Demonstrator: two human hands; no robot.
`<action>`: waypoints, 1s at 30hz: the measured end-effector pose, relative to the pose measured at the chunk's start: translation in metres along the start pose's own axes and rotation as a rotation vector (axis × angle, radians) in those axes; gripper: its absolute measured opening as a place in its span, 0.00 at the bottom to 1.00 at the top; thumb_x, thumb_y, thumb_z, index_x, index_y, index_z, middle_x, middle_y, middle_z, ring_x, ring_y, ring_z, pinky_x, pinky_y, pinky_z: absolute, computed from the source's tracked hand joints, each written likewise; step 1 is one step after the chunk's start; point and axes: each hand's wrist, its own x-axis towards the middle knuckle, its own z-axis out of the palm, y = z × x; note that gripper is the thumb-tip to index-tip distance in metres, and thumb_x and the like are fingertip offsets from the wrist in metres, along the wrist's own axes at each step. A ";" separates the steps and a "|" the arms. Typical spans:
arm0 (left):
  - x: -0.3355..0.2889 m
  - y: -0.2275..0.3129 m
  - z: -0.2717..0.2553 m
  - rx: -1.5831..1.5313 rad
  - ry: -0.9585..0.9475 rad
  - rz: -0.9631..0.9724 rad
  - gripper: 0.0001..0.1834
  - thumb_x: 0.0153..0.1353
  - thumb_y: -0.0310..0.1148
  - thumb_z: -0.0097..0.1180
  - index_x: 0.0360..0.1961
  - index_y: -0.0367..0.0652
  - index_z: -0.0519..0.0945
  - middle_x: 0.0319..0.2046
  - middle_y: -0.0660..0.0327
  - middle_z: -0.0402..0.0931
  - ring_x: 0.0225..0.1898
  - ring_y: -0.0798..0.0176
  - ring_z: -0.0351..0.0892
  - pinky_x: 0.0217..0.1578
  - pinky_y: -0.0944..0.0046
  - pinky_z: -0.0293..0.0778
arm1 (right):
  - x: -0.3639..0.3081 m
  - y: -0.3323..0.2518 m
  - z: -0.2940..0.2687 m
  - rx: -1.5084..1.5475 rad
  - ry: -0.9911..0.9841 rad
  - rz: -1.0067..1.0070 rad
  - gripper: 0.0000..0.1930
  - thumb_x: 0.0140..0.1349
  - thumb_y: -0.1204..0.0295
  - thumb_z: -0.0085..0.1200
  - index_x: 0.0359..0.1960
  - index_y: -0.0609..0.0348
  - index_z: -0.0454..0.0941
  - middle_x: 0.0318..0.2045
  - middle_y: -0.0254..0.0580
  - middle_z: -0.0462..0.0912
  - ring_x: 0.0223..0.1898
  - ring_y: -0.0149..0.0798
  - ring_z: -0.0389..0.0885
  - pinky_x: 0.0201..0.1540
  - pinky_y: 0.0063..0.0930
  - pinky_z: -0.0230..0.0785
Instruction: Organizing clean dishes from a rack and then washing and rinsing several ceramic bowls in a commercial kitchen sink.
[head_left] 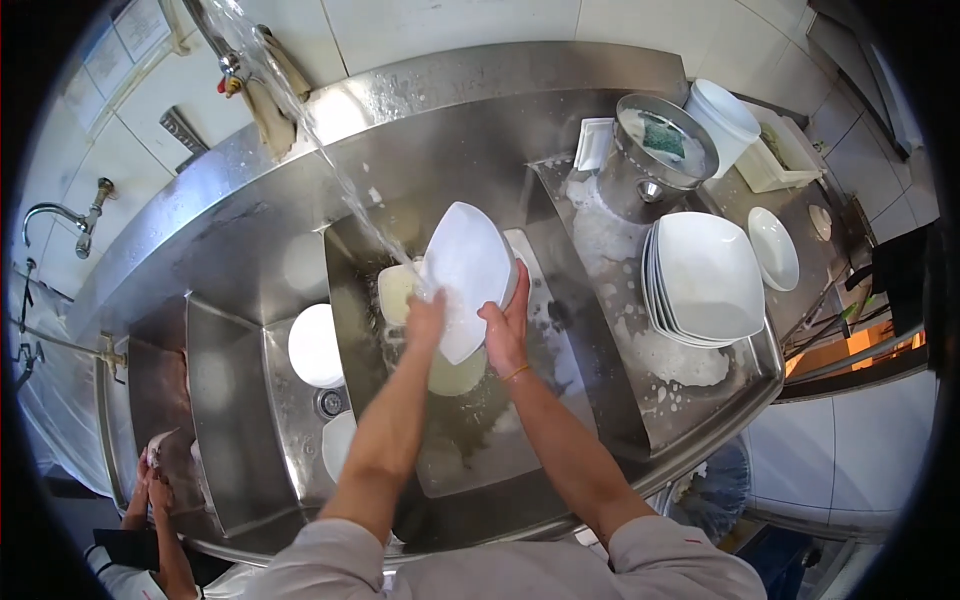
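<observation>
A white, pointed-cornered bowl [468, 265] is tilted over the middle sink basin under running water. My right hand [508, 325] grips its right side, thumb on the near face and fingers around the edge. My left hand [427, 318] is at the bowl's lower left edge, in the stream; its fingers are smeared by motion. Water [345, 185] pours from the upper left onto this spot. Below the bowl, pale dishes [458, 372] lie in the cloudy water of the basin [500, 515].
On the right drainboard stand stacked white square plates [708, 275], a white bowl [773, 248] and a steel pot [665, 165] holding suds and a green sponge [660, 134]. White dishes [315, 345] sit in the left basin. A co-worker's hands [152, 480] are at the far-left sink.
</observation>
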 end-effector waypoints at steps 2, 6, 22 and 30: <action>-0.032 0.000 0.021 -0.628 -0.186 -0.252 0.24 0.56 0.34 0.55 0.52 0.30 0.69 0.42 0.49 0.77 0.42 0.52 0.77 0.40 0.56 0.74 | -0.002 0.009 -0.005 -0.291 -0.020 -0.145 0.43 0.39 0.79 0.43 0.65 0.59 0.48 0.61 0.48 0.57 0.63 0.45 0.56 0.65 0.33 0.46; -0.081 -0.003 0.030 -1.241 -0.297 -0.333 0.20 0.53 0.24 0.58 0.49 0.34 0.72 0.38 0.55 0.77 0.38 0.56 0.78 0.36 0.55 0.76 | -0.022 0.007 -0.023 -0.001 -0.126 -0.096 0.42 0.41 0.78 0.45 0.65 0.59 0.47 0.61 0.48 0.57 0.62 0.45 0.57 0.64 0.34 0.50; -0.085 0.108 -0.123 1.055 -0.080 0.741 0.21 0.55 0.23 0.45 0.52 0.47 0.71 0.27 0.51 0.78 0.30 0.48 0.80 0.29 0.53 0.77 | 0.014 -0.133 -0.199 -0.494 0.232 -0.283 0.14 0.56 0.73 0.57 0.45 0.60 0.75 0.37 0.42 0.77 0.40 0.35 0.75 0.45 0.29 0.69; -0.147 0.096 -0.275 0.850 0.420 0.761 0.21 0.52 0.22 0.47 0.47 0.55 0.71 0.31 0.59 0.77 0.30 0.49 0.79 0.27 0.52 0.74 | 0.126 -0.189 -0.490 -0.755 0.140 0.601 0.29 0.57 0.57 0.56 0.52 0.70 0.69 0.43 0.44 0.78 0.41 0.38 0.77 0.43 0.34 0.70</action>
